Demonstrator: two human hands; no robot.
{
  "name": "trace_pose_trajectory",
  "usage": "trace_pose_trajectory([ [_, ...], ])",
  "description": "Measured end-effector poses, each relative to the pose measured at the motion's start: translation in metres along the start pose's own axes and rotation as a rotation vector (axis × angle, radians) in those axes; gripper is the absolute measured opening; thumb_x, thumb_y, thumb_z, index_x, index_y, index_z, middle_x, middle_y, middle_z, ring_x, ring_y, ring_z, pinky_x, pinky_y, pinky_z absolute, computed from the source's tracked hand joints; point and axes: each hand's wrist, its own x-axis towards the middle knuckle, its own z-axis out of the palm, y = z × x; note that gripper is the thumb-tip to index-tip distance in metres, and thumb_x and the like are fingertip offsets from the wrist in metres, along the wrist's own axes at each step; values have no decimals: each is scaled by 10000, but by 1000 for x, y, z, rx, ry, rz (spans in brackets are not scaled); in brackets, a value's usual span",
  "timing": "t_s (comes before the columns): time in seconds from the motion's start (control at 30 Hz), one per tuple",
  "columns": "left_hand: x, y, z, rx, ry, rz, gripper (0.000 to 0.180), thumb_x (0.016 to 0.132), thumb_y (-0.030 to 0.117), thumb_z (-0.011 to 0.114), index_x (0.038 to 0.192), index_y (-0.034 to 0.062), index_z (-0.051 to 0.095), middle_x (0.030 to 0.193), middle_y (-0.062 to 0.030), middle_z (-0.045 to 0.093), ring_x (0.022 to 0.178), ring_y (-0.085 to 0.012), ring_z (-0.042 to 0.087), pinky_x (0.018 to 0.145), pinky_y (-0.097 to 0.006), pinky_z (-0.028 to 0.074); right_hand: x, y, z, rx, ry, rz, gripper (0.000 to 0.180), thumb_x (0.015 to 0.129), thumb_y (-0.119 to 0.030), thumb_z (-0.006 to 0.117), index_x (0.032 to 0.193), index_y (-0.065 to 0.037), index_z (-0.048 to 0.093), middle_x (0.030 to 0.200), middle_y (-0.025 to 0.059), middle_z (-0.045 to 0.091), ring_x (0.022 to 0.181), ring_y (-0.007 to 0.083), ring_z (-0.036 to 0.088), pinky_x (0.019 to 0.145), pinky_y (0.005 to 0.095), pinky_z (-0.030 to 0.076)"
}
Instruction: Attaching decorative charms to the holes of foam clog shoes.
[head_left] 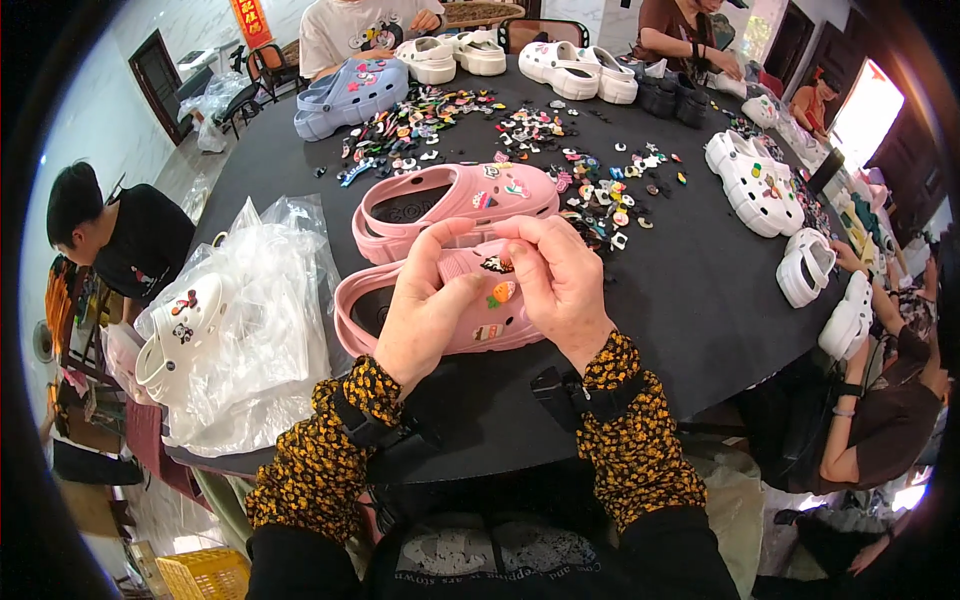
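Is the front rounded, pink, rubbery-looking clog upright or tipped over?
Upright: the front pink clog shows its dark foot opening and small colourful charms facing up.

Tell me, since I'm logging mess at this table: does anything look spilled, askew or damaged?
No obvious damage shows on the pink clogs. The loose charms stand out: they lie scattered in uneven heaps directly on the black table, with strays between, as if spilled, though they may be spread deliberately.

The clogs (465,210) are pink with black insoles (412,207). The sleeve covers (640,450) are black, patterned in yellow. The table (690,320) is dark grey.
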Motion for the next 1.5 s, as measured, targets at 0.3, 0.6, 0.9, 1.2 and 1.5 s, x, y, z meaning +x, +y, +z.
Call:
trace_pose_trajectory([
  [0.3, 7, 0, 0, -33, 36, -38, 480, 809, -60, 457, 1280, 16, 407, 1172, -66, 510, 1000, -102, 550, 841, -241, 469, -4, 5, 7, -141, 26, -129, 136, 762, -41, 612, 896, -61, 622, 752, 59, 619, 661, 247, 574, 604, 352, 459],
  [0.6, 15, -4, -6, -182, 46, -116, 551, 793, -61, 461, 1331, 27, 382, 964, -52, 586, 820, -68, 566, 700, -201, 473, -4, 10, 17, -401, -24, -356, 177, 731, -100, 621, 902, -72, 592, 762, 44, 546, 721, 234, 529, 625, 348, 425],
  [0.9, 14, -4, -1, -195, 49, -111, 504, 806, -82, 426, 1298, 25, 388, 983, -82, 605, 883, -118, 599, 770, -240, 495, -8, 11, 17, -417, -77, -360, 182, 737, -109, 629, 892, -43, 561, 769, 77, 501, 749, 256, 501, 688, 369, 412],
  [1.2, 13, -3, -6, -171, 27, -76, 452, 819, -59, 458, 1259, 24, 393, 1034, -88, 579, 898, -116, 592, 784, -259, 500, -6, 2, 13, -343, 76, -350, 139, 750, -30, 622, 885, -39, 593, 761, 83, 558, 691, 258, 533, 620, 365, 425],
  [1.5, 6, 1, 3, -80, 29, -88, 474, 799, -64, 499, 1253, 22, 395, 1106, -66, 511, 936, -106, 565, 792, -262, 491, 6, 64, -45, -530, 283, 217, 99, 846, -147, 610, 852, -49, 600, 787, 106, 620, 749, 298, 584, 681, 398, 451],
])
